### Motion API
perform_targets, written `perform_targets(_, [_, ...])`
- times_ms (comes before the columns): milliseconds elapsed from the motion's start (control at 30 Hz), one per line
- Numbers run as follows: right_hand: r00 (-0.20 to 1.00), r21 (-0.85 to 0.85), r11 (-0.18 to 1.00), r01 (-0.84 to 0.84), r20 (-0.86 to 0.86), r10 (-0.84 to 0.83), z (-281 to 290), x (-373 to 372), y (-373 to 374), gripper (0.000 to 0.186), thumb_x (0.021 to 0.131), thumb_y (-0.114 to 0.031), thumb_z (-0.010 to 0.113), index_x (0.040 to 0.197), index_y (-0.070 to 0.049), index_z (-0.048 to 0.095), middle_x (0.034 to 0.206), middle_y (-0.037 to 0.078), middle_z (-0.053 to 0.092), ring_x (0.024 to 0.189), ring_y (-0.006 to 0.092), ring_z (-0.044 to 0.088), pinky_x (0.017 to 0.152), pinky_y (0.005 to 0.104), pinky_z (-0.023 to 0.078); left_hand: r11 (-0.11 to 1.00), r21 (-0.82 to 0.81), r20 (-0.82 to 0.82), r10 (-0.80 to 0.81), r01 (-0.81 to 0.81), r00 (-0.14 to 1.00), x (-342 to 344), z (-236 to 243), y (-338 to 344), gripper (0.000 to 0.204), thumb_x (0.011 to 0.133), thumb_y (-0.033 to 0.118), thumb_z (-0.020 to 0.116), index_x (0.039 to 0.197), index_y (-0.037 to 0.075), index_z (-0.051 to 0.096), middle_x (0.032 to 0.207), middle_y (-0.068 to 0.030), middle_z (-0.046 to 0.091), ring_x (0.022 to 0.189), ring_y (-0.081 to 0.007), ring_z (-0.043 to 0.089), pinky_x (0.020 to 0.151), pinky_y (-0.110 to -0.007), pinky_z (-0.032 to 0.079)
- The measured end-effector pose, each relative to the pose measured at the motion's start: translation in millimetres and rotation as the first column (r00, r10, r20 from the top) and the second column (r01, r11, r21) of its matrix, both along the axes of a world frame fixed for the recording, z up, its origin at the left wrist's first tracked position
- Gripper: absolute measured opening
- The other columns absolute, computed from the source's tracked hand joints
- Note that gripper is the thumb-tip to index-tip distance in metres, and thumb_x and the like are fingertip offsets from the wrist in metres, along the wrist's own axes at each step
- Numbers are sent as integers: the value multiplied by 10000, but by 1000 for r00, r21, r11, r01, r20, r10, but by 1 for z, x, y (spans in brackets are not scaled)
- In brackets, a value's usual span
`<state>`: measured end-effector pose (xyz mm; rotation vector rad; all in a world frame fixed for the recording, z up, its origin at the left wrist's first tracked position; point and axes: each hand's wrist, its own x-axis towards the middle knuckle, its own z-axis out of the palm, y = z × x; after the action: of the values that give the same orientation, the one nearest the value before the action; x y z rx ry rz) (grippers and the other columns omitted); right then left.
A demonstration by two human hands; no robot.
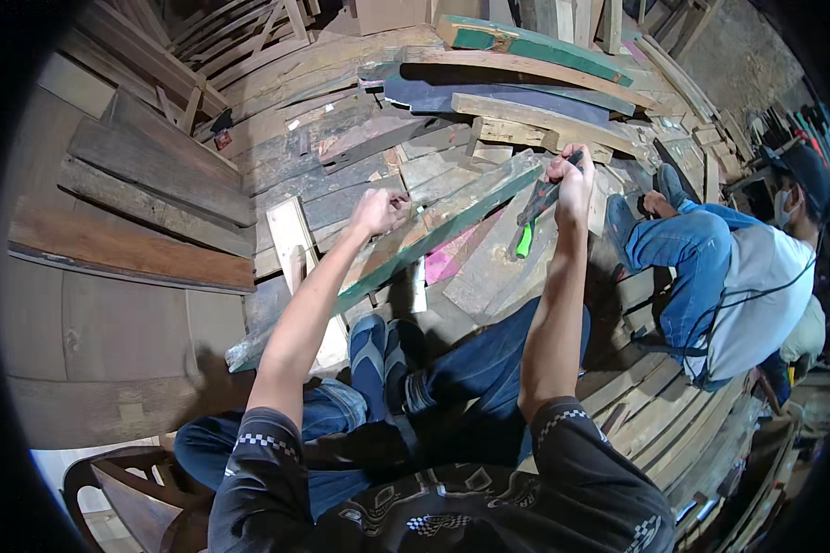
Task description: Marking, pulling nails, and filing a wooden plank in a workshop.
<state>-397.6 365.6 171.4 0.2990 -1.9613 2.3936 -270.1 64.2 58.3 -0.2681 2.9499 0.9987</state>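
A long wooden beam (452, 217) with a green painted side lies slantwise in front of me, from near left to far right. Over its middle is my left hand (378, 212), its fingers curled into a pinch; whatever they may hold is too small to tell. My right hand (574, 170) is closed at the beam's far right end, around a dark tool (540, 199) that looks like pliers or pincers and slopes down below the fist. Just under that tool a bright green handle (524, 241) shows on a board; which tool it belongs to I cannot tell.
Stacked planks (526, 97), some green or blue, lie at the back. Dark boards (148, 198) lean at the left beside a pale narrow board (292, 244). A pink sheet (444, 258) shows under the beam. Another person (747, 276) sits close at my right.
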Motion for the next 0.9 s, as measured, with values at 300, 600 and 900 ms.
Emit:
perform_targets(300, [998,-91,995,-40,-43,36,-4,0,7,192,747,53,432,900,-62,442,652,33,482,565,118,465,548,241,358,950,-112,88,-284,293,955,-6,-24,32,479,739,167,702,1200,285,644,1137,-77,585,1000,-304,603,851,-407,500])
perform_targets(600, [999,-59,998,-18,45,21,0,3,0,219,722,56,434,898,-74,443,633,21,469,526,117,447,400,253,360,931,-172,7,-327,324,945,-12,-22,21,364,761,170,717,1120,208,672,1059,-64,571,981,-286,597,812,-406,492])
perform_targets(900, [999,-59,998,-36,11,37,1,4,-5,219,716,51,441,900,-66,432,640,24,465,497,109,434,378,258,377,899,-187,49,-393,395,918,-20,-34,18,328,758,235,700,1079,170,675,1029,-105,589,971,-312,600,822,-421,486])
